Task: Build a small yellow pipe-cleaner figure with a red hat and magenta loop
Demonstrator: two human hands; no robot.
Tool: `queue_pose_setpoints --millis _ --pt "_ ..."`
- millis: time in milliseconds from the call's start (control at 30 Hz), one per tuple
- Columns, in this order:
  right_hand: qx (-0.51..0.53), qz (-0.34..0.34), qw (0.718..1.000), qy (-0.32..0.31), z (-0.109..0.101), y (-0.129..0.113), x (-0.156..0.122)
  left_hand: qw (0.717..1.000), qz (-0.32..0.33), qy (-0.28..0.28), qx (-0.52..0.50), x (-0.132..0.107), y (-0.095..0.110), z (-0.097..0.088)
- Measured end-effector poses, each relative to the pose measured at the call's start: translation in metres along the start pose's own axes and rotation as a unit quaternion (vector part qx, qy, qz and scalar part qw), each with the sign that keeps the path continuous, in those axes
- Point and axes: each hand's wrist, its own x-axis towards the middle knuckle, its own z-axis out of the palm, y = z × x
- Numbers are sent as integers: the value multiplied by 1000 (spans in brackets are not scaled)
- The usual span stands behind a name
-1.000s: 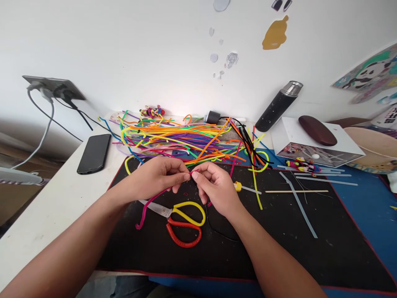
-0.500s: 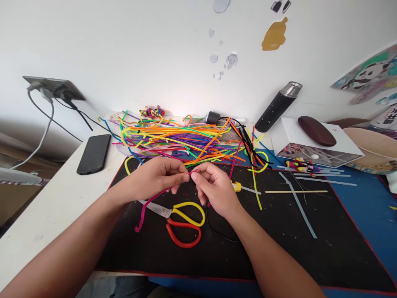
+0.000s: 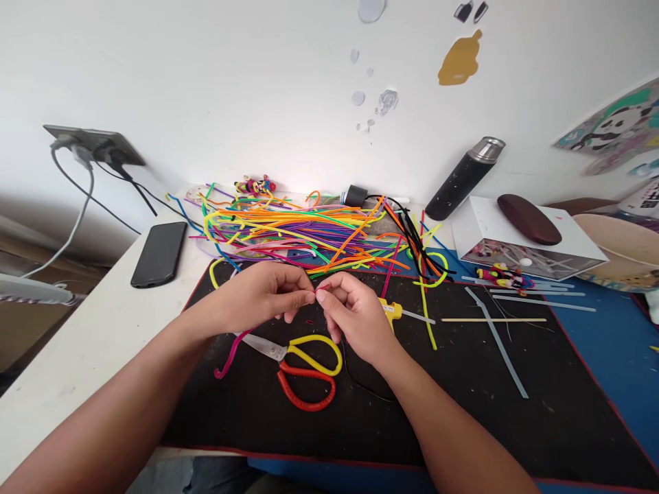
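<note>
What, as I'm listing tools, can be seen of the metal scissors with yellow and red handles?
The scissors have grey metal blades, a pivot and plastic-looking loop handles, one yellow, one red. They lie ungripped on the black, red-edged mat, handles spread, blades pointing left, tips hidden by the left wrist.

Both forearms (image 3: pixel 154 374) angle inward, left hand (image 3: pixel 265 291) and right hand (image 3: pixel 357 315) nearly meeting, fingers (image 3: pixel 296 276) bent and pinched.

No text reads clearly: bold dark characters (image 3: pixel 647 195) on the white packaging (image 3: pixel 634 205) are blurred, and the label (image 3: pixel 388 308) on the yellow glue gun (image 3: pixel 396 311) is too small.
</note>
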Motion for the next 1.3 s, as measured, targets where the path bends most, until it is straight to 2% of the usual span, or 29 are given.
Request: queue_pose_setpoints --millis 200,300,400,533,667,733,833,900,1033,1133,1300 --pt "-3 -13 999 29 -4 -4 1 1000 3 5 12 0 -4 -1" --pt "-1 1 1000 9 -2 -3 0 1000 13 17 9 0 -2 -3" --pt "-16 4 1000 -4 1 -2 -2 998 27 57 -1 -2 1 -10" --pt "-56 -9 998 9 3 3 -3 994 12 102 -35 -7 3 -21" --pt "-139 -24 990 1 12 7 -3 990 36 132 -29 -11 0 -31" --pt "-264 -74 961 -24 21 4 -2 988 47 147 -24 -12 -1 -35" --pt "-456 -129 877 -84 35 -6 2 985 59 162 -30 -15 0 -42" --pt "-531 -140 829 -109 45 -15 8 983 68 165 -36 -18 0 -46" --pt "-620 -142 756 -154 67 -25 26 982 84 167 -37 -26 1 -53" --pt "-676 -146 702 -171 84 -24 41 978 99 179 -43 -32 1 -58" --pt "-716 -113 658 -203 97 -14 57 974 116 188 -47 -39 4 -64"
